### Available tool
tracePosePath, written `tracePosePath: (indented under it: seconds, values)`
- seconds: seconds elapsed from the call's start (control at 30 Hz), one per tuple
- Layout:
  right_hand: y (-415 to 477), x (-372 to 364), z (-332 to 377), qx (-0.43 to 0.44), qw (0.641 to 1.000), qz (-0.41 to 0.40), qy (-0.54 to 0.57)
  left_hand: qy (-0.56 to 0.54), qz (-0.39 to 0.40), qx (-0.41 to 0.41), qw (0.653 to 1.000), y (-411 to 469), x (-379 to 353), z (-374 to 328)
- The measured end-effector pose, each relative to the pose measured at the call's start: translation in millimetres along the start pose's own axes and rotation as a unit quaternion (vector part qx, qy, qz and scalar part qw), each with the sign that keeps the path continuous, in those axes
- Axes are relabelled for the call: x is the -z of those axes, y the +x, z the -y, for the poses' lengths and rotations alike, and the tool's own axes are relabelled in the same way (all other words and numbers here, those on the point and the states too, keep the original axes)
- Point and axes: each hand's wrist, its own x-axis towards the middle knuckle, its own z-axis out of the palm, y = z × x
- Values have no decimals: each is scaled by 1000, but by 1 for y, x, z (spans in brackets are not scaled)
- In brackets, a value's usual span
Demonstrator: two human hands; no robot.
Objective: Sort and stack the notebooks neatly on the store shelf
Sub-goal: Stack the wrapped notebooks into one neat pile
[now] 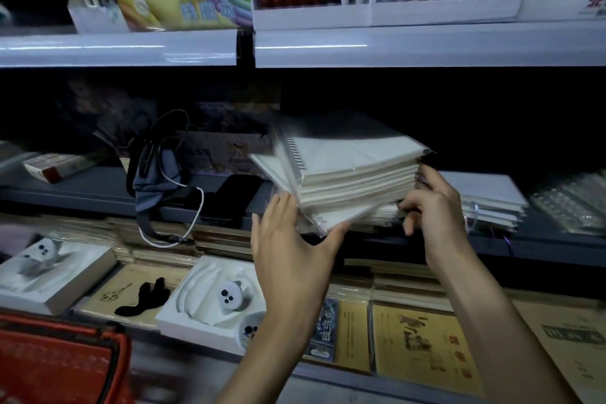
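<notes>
A thick, uneven stack of white spiral notebooks (347, 170) in clear wrap sits tilted on the dark middle shelf (557, 244). My left hand (292, 246) is flat against the stack's near left corner, fingers straight and thumb under the bottom edge. On the right side of the stack, my right hand (433, 207) has curled fingers pinching the lower notebooks. A second, lower pile of white notebooks (485, 197) lies just right of my right hand.
A grey pouch with cords (157, 180) and a black device (229, 200) lie left of the stack. Below are white toy boxes (213, 302), brown paper pads (423, 344) and a red basket (59, 361). The white upper shelf (393, 46) carries pens and a colourful box.
</notes>
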Motion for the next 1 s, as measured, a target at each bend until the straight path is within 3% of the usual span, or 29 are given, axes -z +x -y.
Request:
tracePosePath:
  seconds: [0.3, 0.6, 1.0]
  values:
    - [-13, 1, 8, 57, 996, -71, 3, -96, 43, -11, 994, 4, 15, 3]
    - [-47, -19, 21, 93, 988, -118, 16, -185, 165, -14, 969, 43, 41, 23]
    - [-44, -18, -6, 78, 995, -46, -29, -253, 210, -24, 944, 65, 46, 53]
